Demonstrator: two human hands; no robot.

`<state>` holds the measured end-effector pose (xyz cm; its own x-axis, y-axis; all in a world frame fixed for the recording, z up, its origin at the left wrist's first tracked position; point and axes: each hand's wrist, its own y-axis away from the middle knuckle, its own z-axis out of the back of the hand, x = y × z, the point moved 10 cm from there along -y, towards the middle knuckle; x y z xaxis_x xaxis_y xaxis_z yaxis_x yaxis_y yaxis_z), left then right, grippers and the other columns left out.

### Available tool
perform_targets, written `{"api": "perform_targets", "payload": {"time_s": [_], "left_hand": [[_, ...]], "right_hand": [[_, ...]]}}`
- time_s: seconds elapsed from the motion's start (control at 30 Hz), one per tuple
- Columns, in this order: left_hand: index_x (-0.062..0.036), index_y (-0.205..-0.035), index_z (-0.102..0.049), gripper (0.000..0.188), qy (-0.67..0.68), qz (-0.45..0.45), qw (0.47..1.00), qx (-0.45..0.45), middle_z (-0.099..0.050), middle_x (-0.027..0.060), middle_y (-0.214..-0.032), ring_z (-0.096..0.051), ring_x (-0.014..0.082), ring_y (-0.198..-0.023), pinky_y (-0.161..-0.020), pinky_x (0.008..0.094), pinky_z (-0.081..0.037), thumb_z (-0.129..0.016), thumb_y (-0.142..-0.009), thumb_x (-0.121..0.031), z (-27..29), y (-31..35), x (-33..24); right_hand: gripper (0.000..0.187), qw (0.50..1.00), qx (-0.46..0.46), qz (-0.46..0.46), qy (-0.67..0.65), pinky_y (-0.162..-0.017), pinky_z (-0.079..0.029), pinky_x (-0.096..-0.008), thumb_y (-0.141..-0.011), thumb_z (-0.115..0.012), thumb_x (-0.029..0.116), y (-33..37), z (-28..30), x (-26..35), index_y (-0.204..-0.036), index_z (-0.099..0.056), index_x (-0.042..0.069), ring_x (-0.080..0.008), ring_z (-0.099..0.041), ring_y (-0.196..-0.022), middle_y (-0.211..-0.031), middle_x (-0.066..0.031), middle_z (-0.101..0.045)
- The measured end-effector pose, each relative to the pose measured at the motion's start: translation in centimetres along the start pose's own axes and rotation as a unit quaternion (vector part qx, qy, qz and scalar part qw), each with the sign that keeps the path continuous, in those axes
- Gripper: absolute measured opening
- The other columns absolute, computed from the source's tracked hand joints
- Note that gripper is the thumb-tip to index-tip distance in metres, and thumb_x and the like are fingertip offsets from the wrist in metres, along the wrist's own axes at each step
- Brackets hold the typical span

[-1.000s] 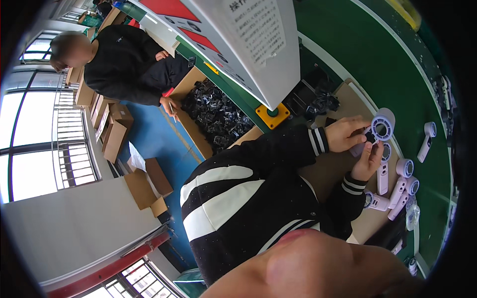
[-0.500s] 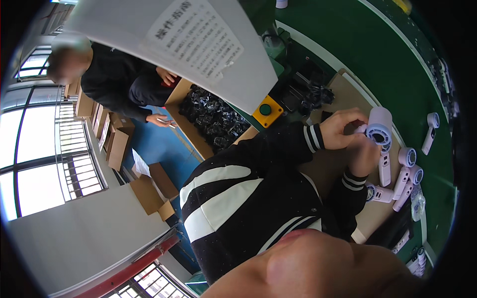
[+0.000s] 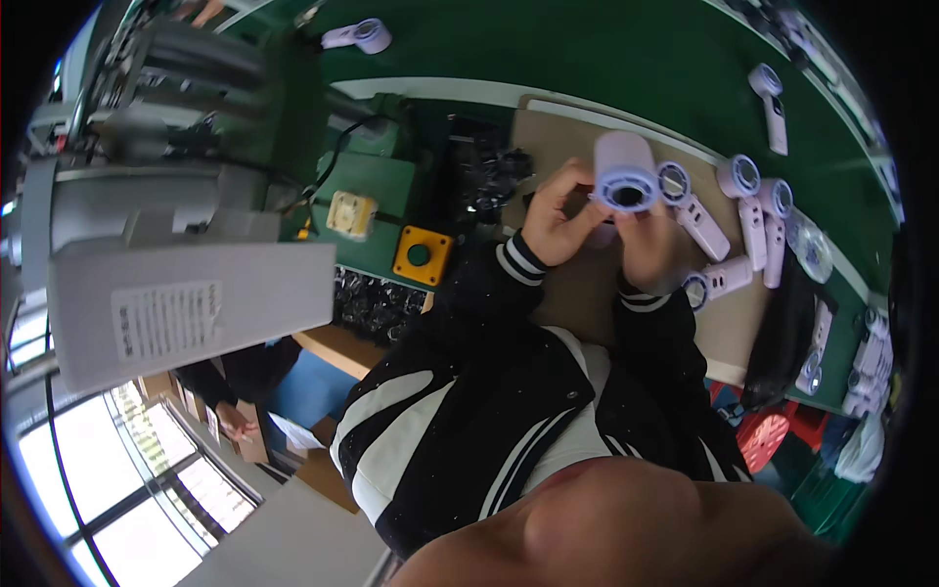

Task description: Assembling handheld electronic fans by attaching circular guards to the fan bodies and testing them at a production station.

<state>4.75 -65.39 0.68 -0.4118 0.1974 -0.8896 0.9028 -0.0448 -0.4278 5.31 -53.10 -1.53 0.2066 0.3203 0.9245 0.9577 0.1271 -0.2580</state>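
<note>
Above the tan work mat [image 3: 562, 132], a pale lilac handheld fan [image 3: 624, 157] is held up with its round, dark-centred ring end facing me. My left hand [image 3: 559, 217] grips its left side, thumb and fingers bent around the lower part. My right hand [image 3: 653, 249], partly blurred, is closed on it from below and the right. Much of the fan's handle is hidden behind the hands. Right beside it on the mat lies another lilac fan [image 3: 702, 227], with several more near it, including one fan [image 3: 726, 279] closer to my right sleeve.
On the left stand a green machine [image 3: 367, 191], a yellow box with a green button [image 3: 419, 254], and a grey housing [image 3: 196, 303]. Black wrapped parts [image 3: 377, 308] fill a carton. A clear plastic bag [image 3: 810, 245] and black cloth [image 3: 782, 342] lie right. Another person's hand [image 3: 237, 421] shows lower left.
The view has swung toward the bench, bringing the green machine into sight at left. My hands still hold the fan, its ring end now turned more toward me.
</note>
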Motion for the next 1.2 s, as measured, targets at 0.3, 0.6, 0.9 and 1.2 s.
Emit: {"api": "perform_targets", "payload": {"time_s": [0.3,0.6,0.9,1.2], "left_hand": [[-0.0038,-0.124,-0.047,0.033,0.205,0.131,0.951,-0.189,-0.057,0.0100,-0.107,-0.056,0.0213,-0.089,-0.080,0.0335,-0.047,-0.042,-0.096,-0.021,5.7,1.9,5.7],[-0.0030,-0.129,-0.039,0.039,0.086,0.231,0.962,-0.120,-0.055,0.0178,-0.115,-0.058,0.0262,-0.095,-0.086,0.0372,-0.047,-0.048,-0.092,-0.005,3.3,-0.8,4.2],[0.0000,-0.131,-0.036,0.047,0.053,0.182,0.981,0.048,-0.053,0.0201,-0.118,-0.059,0.0282,-0.099,-0.094,0.0400,-0.046,-0.055,-0.088,0.002,-3.0,-9.8,2.1],[-0.0009,-0.131,-0.035,0.047,-0.111,0.229,0.964,0.082,-0.051,0.0226,-0.118,-0.060,0.0289,-0.098,-0.090,0.0380,-0.050,-0.052,-0.087,0.007,-5.9,-18.4,13.0]], "right_hand": [[0.050,0.998,0.025,-0.008,0.053,-0.087,-0.041,-0.0290,-0.089,-0.059,0.010,0.5,-2.6,1.3,-0.135,-0.042,0.005,-0.0170,-0.048,-0.100,-0.123,-0.0090,-0.047],[0.021,0.985,0.098,0.133,0.053,-0.080,-0.046,-0.0292,-0.091,-0.055,0.003,3.3,2.2,12.5,-0.112,-0.060,0.002,-0.0195,-0.056,-0.087,-0.103,-0.0095,-0.061],[0.010,0.794,-0.306,0.189,0.491,-0.066,-0.045,-0.0285,-0.084,-0.057,0.002,1.9,22.9,22.8,-0.090,-0.065,0.004,-0.0197,-0.054,-0.069,-0.084,-0.0055,-0.060],[0.007,0.744,-0.413,0.129,0.510,-0.068,-0.047,-0.0363,-0.073,-0.055,0.010,4.3,28.9,19.5,-0.074,-0.062,0.009,-0.0295,-0.057,-0.073,-0.081,-0.0067,-0.059]]}}
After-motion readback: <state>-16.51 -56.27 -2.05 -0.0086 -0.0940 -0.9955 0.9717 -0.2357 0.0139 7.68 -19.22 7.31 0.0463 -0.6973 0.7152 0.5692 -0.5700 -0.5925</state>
